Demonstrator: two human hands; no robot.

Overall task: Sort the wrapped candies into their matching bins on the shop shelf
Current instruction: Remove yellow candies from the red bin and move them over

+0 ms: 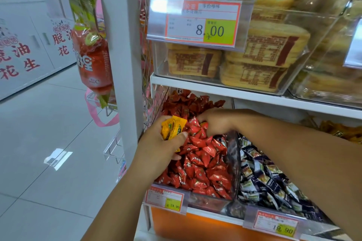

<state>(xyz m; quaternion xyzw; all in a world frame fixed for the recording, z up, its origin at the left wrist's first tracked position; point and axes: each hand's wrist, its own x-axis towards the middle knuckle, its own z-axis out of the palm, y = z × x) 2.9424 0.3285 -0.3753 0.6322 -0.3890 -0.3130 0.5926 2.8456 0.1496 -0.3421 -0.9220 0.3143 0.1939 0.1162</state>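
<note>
While crinkled yellow candies (pixel 172 127) are clamped between the thumb and curled fingers of the left hand (pixel 156 143), glossy red wrapped candies (pixel 201 162) are seen heaped in a clear plastic bin (pixel 234 162). Over the heap, the right hand (pixel 217 123) is pressed down; its fingertips are buried and their grip cannot be told. Beside it, dark blue packets (pixel 274 182) are piled.

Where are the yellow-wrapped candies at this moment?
In the head view, the yellow candies are held in the left hand, above the left side of the bin of red candies, left of the right hand.
</note>
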